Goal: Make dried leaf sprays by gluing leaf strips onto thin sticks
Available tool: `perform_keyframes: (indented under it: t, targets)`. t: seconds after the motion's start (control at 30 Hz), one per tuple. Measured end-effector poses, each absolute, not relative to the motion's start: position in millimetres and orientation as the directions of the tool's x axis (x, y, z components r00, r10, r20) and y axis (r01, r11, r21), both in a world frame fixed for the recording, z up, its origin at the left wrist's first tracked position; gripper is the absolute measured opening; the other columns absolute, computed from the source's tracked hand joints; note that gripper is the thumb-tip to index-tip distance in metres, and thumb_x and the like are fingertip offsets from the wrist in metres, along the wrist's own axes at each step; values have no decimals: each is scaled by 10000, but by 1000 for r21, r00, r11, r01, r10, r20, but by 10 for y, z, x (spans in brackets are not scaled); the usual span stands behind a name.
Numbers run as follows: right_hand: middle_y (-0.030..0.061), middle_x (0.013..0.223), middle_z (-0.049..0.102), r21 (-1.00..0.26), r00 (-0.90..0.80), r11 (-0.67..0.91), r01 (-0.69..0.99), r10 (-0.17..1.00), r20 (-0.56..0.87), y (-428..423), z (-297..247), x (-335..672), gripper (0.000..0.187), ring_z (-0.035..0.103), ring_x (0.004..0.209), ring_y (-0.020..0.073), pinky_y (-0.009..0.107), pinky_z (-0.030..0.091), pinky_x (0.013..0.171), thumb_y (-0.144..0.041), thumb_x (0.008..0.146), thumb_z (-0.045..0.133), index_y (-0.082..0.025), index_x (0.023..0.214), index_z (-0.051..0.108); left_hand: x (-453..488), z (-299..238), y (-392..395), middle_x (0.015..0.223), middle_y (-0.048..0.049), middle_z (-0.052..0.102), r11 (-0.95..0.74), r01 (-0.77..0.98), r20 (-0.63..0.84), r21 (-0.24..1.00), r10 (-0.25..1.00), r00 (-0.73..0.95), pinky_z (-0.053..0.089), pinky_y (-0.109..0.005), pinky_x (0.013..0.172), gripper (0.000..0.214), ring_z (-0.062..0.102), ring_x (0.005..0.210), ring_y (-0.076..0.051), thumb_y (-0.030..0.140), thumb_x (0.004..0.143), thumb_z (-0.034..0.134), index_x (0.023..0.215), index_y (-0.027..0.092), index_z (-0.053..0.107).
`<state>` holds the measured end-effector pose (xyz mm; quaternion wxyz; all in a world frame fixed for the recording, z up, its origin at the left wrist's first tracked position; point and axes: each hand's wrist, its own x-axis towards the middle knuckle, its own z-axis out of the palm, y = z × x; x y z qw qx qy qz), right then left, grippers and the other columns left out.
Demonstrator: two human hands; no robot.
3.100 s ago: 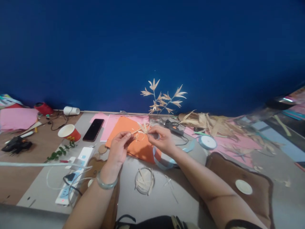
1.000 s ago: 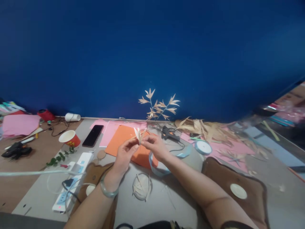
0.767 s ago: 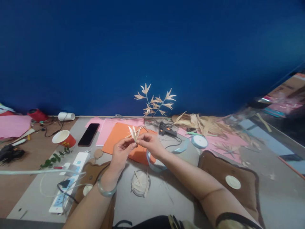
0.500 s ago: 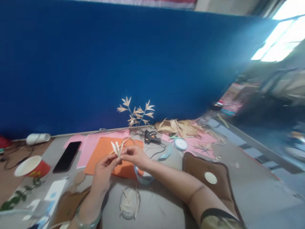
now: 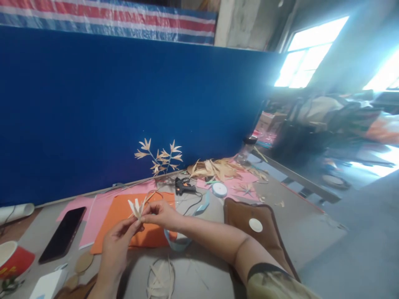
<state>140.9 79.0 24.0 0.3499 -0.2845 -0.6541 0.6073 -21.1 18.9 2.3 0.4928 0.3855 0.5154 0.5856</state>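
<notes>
A small pale flower (image 5: pixel 136 208) with pointed petals, like dried husk, stands upright between my two hands. My left hand (image 5: pixel 120 236) pinches its base from the left. The fingers of my right hand (image 5: pixel 160 216) close on the same base from the right, and a thin light strip shows beside them. Both hands are above an orange sheet (image 5: pixel 149 236). Below them lies a round clear dish (image 5: pixel 160 278) with pale strips in it. Beyond, a branch of similar husk flowers (image 5: pixel 162 157) stands against the blue panel.
A black glue gun (image 5: pixel 185 187), a ribbon spool (image 5: pixel 219 189) and dried husks (image 5: pixel 215 169) lie at the back. Light-blue ribbon (image 5: pixel 179 245) curls by my right forearm. A brown pouch (image 5: pixel 255 241) sits to the right. Leftward are a phone (image 5: pixel 64 232) and a red cup (image 5: pixel 18 261).
My view has turned to the right and up, so the table's things sit further left. Both hands still hold the flower, with little change in grip.
</notes>
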Motion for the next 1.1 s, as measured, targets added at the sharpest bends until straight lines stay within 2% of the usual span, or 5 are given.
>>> perform_keyframes:
  t: [0.17,0.3,0.43,0.7,1.1]
  targets:
    - [14,706,666,-986,-579,99,-132,800,158,758,247,1399,284,601,691,137,264,464,689,-434,714,721,-153,726,681,-181,77,165,701,-56,721,-53,-108,29,993,976,-216,551,-284,701,232,672,665,-176,322,633,799,771,146,738]
    - [17,714,658,-980,-507,143,-140,839,195,758,220,1381,277,586,670,123,255,468,672,-401,692,749,-142,721,657,-133,169,170,672,-36,705,23,-215,-67,976,978,-200,547,-270,681,223,659,617,-147,315,608,804,704,136,712]
    - [13,716,654,-981,-526,126,-145,830,185,770,217,1370,247,594,669,117,255,476,677,-371,727,732,-143,738,637,-126,197,190,699,-31,699,67,-241,-109,968,980,-168,542,-278,702,228,655,628,-138,314,643,781,745,127,699]
    - [22,725,662,-977,-551,119,-174,811,197,752,309,1387,212,612,695,121,257,480,688,-327,737,732,-141,723,631,-149,145,157,705,-28,674,-114,-33,108,993,983,-149,507,-253,709,178,635,687,-131,306,780,672,819,133,662]
    - [24,710,692,-961,-422,257,-100,864,275,617,322,1327,73,639,682,128,253,507,675,-212,755,664,-149,724,644,-84,9,94,826,-56,695,-231,225,291,947,912,-290,537,-281,746,176,668,756,-150,301,813,633,895,146,648]
